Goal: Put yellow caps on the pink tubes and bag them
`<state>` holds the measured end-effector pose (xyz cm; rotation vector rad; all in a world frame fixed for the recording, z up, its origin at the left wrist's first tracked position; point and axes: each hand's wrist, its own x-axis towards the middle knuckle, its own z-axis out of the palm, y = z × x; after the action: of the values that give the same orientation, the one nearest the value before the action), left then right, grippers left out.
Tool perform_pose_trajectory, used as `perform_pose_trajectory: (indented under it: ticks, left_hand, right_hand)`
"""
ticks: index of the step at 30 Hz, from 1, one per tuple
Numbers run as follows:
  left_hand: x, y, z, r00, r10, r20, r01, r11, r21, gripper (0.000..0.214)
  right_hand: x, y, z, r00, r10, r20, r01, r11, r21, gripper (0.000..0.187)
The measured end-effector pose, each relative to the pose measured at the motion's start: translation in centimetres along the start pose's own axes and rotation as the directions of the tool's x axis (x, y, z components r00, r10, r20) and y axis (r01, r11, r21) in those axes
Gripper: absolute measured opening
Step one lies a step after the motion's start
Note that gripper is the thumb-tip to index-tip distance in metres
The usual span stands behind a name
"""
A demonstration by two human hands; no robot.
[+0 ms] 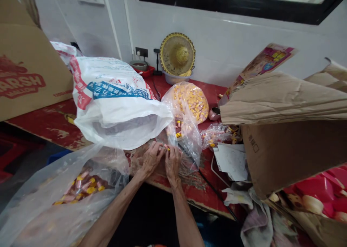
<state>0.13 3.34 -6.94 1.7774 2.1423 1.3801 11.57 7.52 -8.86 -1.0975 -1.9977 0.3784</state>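
Note:
My left hand (151,159) and my right hand (172,164) meet above the table's near edge, fingers bent and pinched together. Between their fingertips is a small pink-and-yellow piece (167,148); its exact kind is too small to make out. Just beyond my fingers lies the mouth of a clear plastic bag (189,135) full of similar pieces (191,100). Left of my forearms, another large clear bag (35,200) holds more pink-and-yellow pieces (81,187). A white woven sack (124,120) with red and blue print lies with its mouth towards my left hand.
On the red table (54,124), a cardboard box (32,69) stands left and an opened carton (271,156) right, with red and cream items inside. Behind are a straw hat (177,55) and basin (176,79). Papers (231,162), a cup (214,113) and cloths (256,218) lie right.

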Motion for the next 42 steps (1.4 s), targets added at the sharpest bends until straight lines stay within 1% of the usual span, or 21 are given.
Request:
perform_pose_trajectory:
  ticks: [3, 4, 6, 8, 10, 12, 15, 17, 20, 22, 25, 27, 29, 31, 33, 34, 35, 37, 40, 42]
  left_hand:
    - [-0.1, 0.2, -0.1, 0.993, -0.012, -0.114, 0.011, 1.0, -0.011, 0.012]
    - [-0.1, 0.2, -0.1, 0.992, -0.012, -0.126, 0.012, 1.0, -0.004, 0.013]
    - [-0.3, 0.1, 0.0, 0.996, 0.007, -0.091, -0.005, 1.0, 0.02, 0.012]
    - [-0.3, -0.2, 0.2, 0.999, 0.038, -0.017, -0.037, 0.998, 0.045, 0.013]
    - [-0.3, -0.4, 0.5, 0.998, 0.056, 0.034, -0.058, 0.996, 0.063, 0.015]
    - [-0.2, -0.5, 0.6, 0.997, 0.058, 0.044, -0.061, 0.996, 0.063, 0.016]
    - [-0.6, -0.6, 0.8, 0.998, 0.06, -0.003, -0.06, 0.998, 0.016, 0.023]
    - [-1.0, -0.7, 1.0, 0.998, 0.048, -0.046, -0.049, 0.999, -0.019, 0.027]
    - [-1.2, -0.8, 1.1, 0.996, 0.029, -0.079, -0.034, 0.997, -0.063, 0.026]
    - [-1.0, -0.8, 0.9, 0.995, -0.004, -0.102, -0.004, 0.997, -0.082, 0.025]
    - [-0.6, -0.5, 0.4, 0.983, -0.071, -0.167, 0.058, 0.995, -0.085, 0.025]
    - [-0.5, -0.4, 0.1, 0.978, -0.076, -0.193, 0.061, 0.995, -0.079, 0.024]
    - [-0.6, -0.4, 0.0, 0.989, -0.023, -0.146, 0.014, 0.998, -0.065, 0.02]
    - [-0.8, -0.4, 0.1, 0.997, 0.063, -0.044, -0.065, 0.997, -0.036, 0.016]
    - [-0.8, -0.3, 0.3, 0.991, 0.128, 0.038, -0.127, 0.992, -0.007, 0.017]
    - [-0.7, -0.3, 0.4, 0.989, 0.139, 0.05, -0.139, 0.99, 0.001, 0.017]
    - [-0.7, -0.2, 0.4, 0.99, 0.136, 0.043, -0.136, 0.991, 0.001, 0.016]
    - [-0.7, 0.0, 0.3, 0.994, 0.107, -0.011, -0.107, 0.994, -0.021, 0.013]
    - [-1.1, 0.2, -0.1, 0.994, 0.059, -0.094, -0.062, 0.998, -0.033, 0.007]
    - [-1.3, 0.2, -0.4, 0.994, 0.07, -0.083, -0.069, 0.998, 0.008, 0.007]
  right_hand:
    - [0.0, -0.1, -0.2, 1.0, -0.003, -0.017, 0.003, 1.0, 0.005, 0.045]
    - [0.0, 0.0, -0.2, 1.0, -0.001, -0.01, 0.001, 1.0, 0.003, 0.045]
    - [0.0, 0.0, -0.1, 1.0, 0.01, 0.014, -0.01, 1.0, -0.007, 0.044]
    - [0.0, 0.1, 0.1, 0.999, 0.018, 0.027, -0.017, 1.0, -0.025, 0.043]
    - [-0.1, 0.2, 0.2, 1.0, 0.008, 0.014, -0.007, 0.999, -0.035, 0.042]
    - [0.0, 0.1, 0.2, 1.0, -0.001, -0.015, 0.001, 1.0, -0.026, 0.04]
    - [0.0, 0.1, 0.0, 0.999, 0.003, -0.037, -0.003, 1.0, -0.003, 0.038]
    - [0.0, 0.1, 0.0, 1.0, 0.005, -0.017, -0.006, 1.0, -0.008, 0.037]
    - [0.0, 0.2, 0.1, 1.0, 0.004, 0.017, -0.003, 0.999, -0.035, 0.039]
    - [0.0, 0.2, 0.1, 1.0, -0.001, 0.027, 0.002, 0.999, -0.034, 0.04]
    - [-0.1, 0.2, 0.1, 1.0, -0.009, 0.024, 0.009, 1.0, -0.01, 0.039]
    - [-0.1, 0.3, 0.1, 1.0, -0.002, 0.024, 0.002, 1.0, -0.009, 0.038]
    - [-0.3, 0.5, 0.4, 1.0, 0.009, 0.021, -0.008, 1.0, -0.016, 0.038]
    - [-0.4, 0.7, 0.6, 1.0, 0.006, 0.015, -0.006, 1.0, -0.015, 0.038]
    - [-0.4, 0.8, 0.8, 1.0, 0.009, 0.0, -0.008, 1.0, -0.008, 0.037]
    - [-0.4, 0.8, 0.8, 1.0, 0.016, -0.009, -0.016, 1.0, -0.006, 0.036]
    - [-0.4, 0.8, 0.7, 0.999, 0.026, -0.019, -0.026, 1.0, -0.007, 0.036]
    - [-0.3, 0.8, 0.6, 0.999, 0.039, -0.032, -0.04, 0.999, -0.014, 0.036]
    - [-0.4, 0.8, 0.5, 1.0, 0.014, -0.002, -0.014, 1.0, -0.017, 0.038]
    - [-0.5, 0.9, 0.7, 0.999, -0.011, 0.03, 0.012, 1.0, -0.02, 0.038]
